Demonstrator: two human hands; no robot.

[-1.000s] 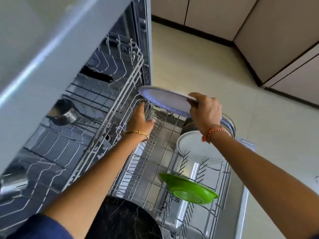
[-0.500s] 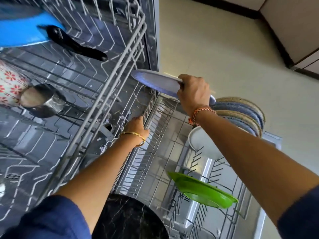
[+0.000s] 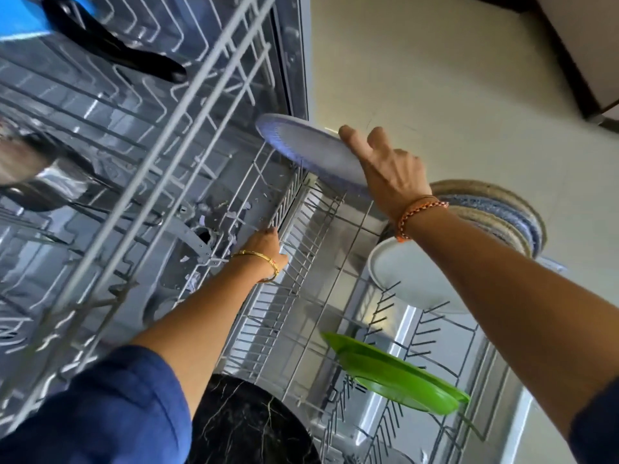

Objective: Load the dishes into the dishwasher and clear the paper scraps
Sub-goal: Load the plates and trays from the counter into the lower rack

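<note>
The right hand (image 3: 388, 172) holds a pale blue plate (image 3: 308, 150) by its rim at about 12 o'clock in the view, fingers (image 3: 351, 137) curled over the far edge, the plate tilted and hanging above the far end of the lower rack (image 3: 301, 269), just beside the dishwasher's side wall (image 3: 291, 55). The left hand (image 3: 266, 244) reaches down at the centre, past the upper rack (image 3: 187, 105) that crosses from 7 o'clock to 12 o'clock, and its fingertips lie at the edge of the lower rack; whether they pinch anything I cannot tell, since the fingers are hidden behind the hand and the wires. Paper scraps (image 3: 231, 216) lie scattered on the dishwasher floor just beside that hand, toward 10 o'clock of it. In the lower rack a white plate (image 3: 412, 279) stands at 3 o'clock, with a stack of blue and tan rimmed plates (image 3: 495, 212) behind it. A green plate (image 3: 395, 373) leans in the tines at 5 o'clock, and a black marbled plate (image 3: 248, 423) shows at 6 o'clock. In the upper rack a blue pan with a black handle (image 3: 114, 48) sits at 10 o'clock and a blurred steel cup (image 3: 30, 175) at 9 o'clock
</note>
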